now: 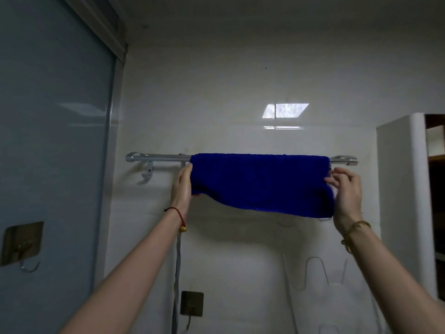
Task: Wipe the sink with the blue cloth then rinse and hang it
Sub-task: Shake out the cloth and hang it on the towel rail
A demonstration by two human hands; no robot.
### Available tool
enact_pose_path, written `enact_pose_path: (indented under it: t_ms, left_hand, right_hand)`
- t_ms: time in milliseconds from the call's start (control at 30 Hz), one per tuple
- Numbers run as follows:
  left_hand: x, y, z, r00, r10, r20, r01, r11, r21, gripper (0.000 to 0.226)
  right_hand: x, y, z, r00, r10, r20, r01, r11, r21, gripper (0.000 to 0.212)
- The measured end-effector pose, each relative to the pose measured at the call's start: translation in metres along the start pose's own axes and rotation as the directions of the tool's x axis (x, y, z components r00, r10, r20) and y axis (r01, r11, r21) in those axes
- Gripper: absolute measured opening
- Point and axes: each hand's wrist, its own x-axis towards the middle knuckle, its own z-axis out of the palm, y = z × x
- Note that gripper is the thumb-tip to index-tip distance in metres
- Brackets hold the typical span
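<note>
In the head view, the blue cloth (pixel 261 183) already hangs folded over the metal towel rail (pixel 163 157) on the white tiled wall (pixel 216 104), so I judge that the last step, the hanging, is almost finished and only the straightening remains. The left hand (pixel 183 186) holds the left edge of the cloth, with the thumb on the front and the fingers hidden behind the fabric. The right hand (pixel 346 189) is at the right edge; its fingers are loosely curled and the fingertips touch or lightly pinch the edge, but I cannot tell for sure if it really grips. The lower border of the cloth is not level: it hangs lower on the right side than on the left. To do this step well, it seems good to pull both edges gently outward and to make the lower border even, so that the cloth lies flat and can dry. About the room for moving: on the left, a bare part of the rail and a small hook (pixel 146 175) under it are free, so the cloth can slide that way. On the right, the end bracket (pixel 346 159) of the rail is just beside the cloth, and the wall corner (pixel 416 177) is near, so there is little room there.
</note>
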Motion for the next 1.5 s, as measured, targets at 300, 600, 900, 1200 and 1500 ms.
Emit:
enact_pose_path:
  t_ms: [300,600,900,1200,1500]
  left_hand:
    - [0.001,0.008,0.001,0.981,-0.040,0.187,0.042,0.999,-0.009,0.034]
    - [0.001,-0.002,-0.006,0.993,0.026,0.113,-0.054,0.967,0.249,0.037]
    - [-0.009,-0.031,-0.011,0.992,0.106,0.073,-0.124,0.940,0.317,0.046]
    - [-0.022,-0.046,-0.014,0.982,0.179,0.056,-0.186,0.960,0.208,0.034]
    - [-0.002,-0.005,-0.020,0.921,0.280,-0.271,-0.237,0.954,0.182,0.013]
  right_hand:
    - [0.027,-0.002,0.002,0.931,0.263,0.252,-0.254,0.965,-0.067,0.017]
    - [0.030,0.016,0.006,0.891,0.238,0.387,-0.187,0.968,-0.165,0.028]
    - [0.031,0.040,0.010,0.982,0.076,0.174,-0.041,0.980,-0.196,0.072]
    - [0.019,0.047,-0.004,0.981,0.074,0.177,-0.030,0.971,-0.239,0.070]
    - [0.003,0.052,-0.017,0.961,0.097,0.260,-0.036,0.973,-0.227,0.074]
